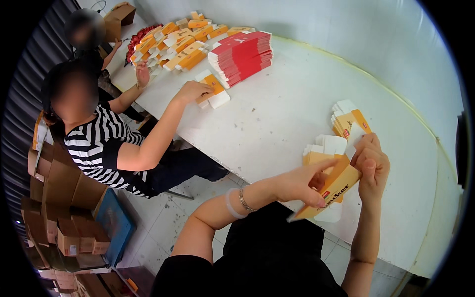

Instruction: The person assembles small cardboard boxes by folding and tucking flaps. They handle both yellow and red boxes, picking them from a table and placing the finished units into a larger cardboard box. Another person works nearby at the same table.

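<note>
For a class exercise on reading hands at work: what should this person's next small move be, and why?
Probably to fold in the white flap with the right hand: the flap sticks out at the upper end of the carton, close to that hand, while the left hand grips the carton and could steady it.

White desk (292, 104), top specked and worn, carries a loose orange-and-white box pile (190, 37) at upper left of frame, red carton stack (242, 57) upper centre, overlapping flat yellow cartons (342, 123) right of centre.
</note>
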`<action>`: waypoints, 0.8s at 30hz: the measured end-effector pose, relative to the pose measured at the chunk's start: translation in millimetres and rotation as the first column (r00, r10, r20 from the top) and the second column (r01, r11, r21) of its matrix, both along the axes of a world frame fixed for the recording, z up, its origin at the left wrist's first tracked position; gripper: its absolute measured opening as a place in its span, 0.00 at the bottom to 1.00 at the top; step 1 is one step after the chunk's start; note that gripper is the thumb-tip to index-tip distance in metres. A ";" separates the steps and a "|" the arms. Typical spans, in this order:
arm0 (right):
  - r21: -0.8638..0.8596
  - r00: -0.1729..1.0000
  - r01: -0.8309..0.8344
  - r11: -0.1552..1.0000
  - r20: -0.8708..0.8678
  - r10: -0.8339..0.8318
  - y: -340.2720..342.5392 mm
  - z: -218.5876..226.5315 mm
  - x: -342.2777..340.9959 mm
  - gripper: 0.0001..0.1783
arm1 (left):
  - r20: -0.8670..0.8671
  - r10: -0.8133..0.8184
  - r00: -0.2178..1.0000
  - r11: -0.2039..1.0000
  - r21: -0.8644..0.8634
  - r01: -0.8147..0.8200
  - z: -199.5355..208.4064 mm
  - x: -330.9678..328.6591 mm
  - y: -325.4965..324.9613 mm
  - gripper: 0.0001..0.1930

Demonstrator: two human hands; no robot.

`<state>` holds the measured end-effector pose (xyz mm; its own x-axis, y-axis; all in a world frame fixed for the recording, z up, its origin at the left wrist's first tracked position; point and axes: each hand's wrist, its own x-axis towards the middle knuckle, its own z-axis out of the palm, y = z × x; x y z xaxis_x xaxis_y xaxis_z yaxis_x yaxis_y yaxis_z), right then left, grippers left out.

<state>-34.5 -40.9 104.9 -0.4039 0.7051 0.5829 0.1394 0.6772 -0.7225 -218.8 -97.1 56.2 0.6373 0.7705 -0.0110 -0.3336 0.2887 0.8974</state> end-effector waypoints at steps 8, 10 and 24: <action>0.041 0.950 0.143 0.989 -0.286 -0.126 -37.3 -5.9 -13.0 0.23 | 0.103 0.397 0.912 0.897 0.168 -0.410 14.7 6.0 -12.6 0.44; 0.074 0.932 0.000 0.997 -0.360 0.027 -42.8 -17.1 -20.2 0.29 | 0.203 0.558 0.805 0.741 0.315 -0.593 16.5 25.8 -17.8 0.44; -0.158 0.782 0.014 0.987 -0.613 -0.109 -42.9 -2.6 -14.3 0.26 | -0.205 0.363 0.909 0.731 0.667 -0.142 18.3 -22.3 -25.6 0.32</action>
